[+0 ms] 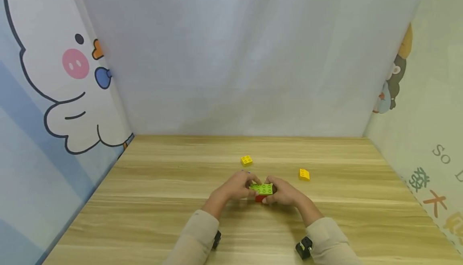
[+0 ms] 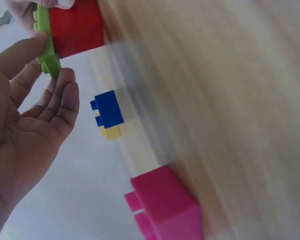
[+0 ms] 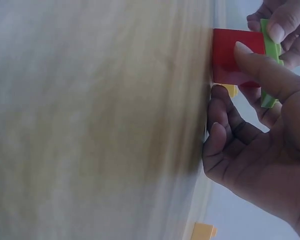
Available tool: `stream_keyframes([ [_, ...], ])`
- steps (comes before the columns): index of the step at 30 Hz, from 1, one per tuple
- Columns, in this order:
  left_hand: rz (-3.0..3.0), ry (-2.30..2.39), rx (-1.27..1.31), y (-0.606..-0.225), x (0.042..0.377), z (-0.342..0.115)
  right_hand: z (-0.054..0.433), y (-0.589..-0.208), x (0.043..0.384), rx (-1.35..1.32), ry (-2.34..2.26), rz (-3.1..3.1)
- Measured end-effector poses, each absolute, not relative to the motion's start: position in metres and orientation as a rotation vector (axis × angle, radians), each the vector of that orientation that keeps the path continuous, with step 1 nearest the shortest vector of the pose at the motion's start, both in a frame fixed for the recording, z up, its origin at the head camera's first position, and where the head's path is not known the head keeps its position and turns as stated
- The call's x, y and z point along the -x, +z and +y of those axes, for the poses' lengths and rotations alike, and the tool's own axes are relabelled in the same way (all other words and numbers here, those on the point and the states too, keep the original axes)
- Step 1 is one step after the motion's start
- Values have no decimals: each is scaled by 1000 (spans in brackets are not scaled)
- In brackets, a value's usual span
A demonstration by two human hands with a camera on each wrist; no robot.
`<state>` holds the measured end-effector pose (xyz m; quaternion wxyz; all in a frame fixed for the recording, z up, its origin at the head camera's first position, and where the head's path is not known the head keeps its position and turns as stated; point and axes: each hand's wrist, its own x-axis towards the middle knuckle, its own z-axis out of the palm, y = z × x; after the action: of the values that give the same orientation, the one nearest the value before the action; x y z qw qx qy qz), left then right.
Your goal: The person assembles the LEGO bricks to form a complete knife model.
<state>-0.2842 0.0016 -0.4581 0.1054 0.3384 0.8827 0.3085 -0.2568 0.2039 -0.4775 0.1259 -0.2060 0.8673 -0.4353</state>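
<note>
A light-green studded brick (image 1: 265, 189) with slanted ends sits on top of a red brick (image 3: 235, 56) resting on the table. My left hand (image 1: 236, 185) pinches the green brick between thumb and fingers at its left end. On the other side, my right hand (image 1: 285, 193) grips the red brick, its thumb (image 3: 262, 72) laid along the near face. The far fingers of the right hand are partly hidden behind the bricks. In the left wrist view, a blue brick (image 2: 109, 109) and a pink brick (image 2: 167, 205) stand beyond and beside the left hand.
Farther back on the wooden table (image 1: 152, 176) lies a yellow brick (image 1: 246, 160). Another yellow brick (image 1: 304, 174), with a sloped side, is to the right. A pale curtain (image 1: 235, 56) closes off the back, and printed walls flank both sides.
</note>
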Motion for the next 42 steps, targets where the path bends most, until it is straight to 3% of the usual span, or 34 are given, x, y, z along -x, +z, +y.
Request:
stream_keyframes([
  [15, 2464, 1138, -962, -467, 287, -6, 202, -479, 255, 629, -1294, 2486],
  [42, 2509, 1045, -945, -464, 284, -1, 207, -478, 255, 558, -1270, 2485],
])
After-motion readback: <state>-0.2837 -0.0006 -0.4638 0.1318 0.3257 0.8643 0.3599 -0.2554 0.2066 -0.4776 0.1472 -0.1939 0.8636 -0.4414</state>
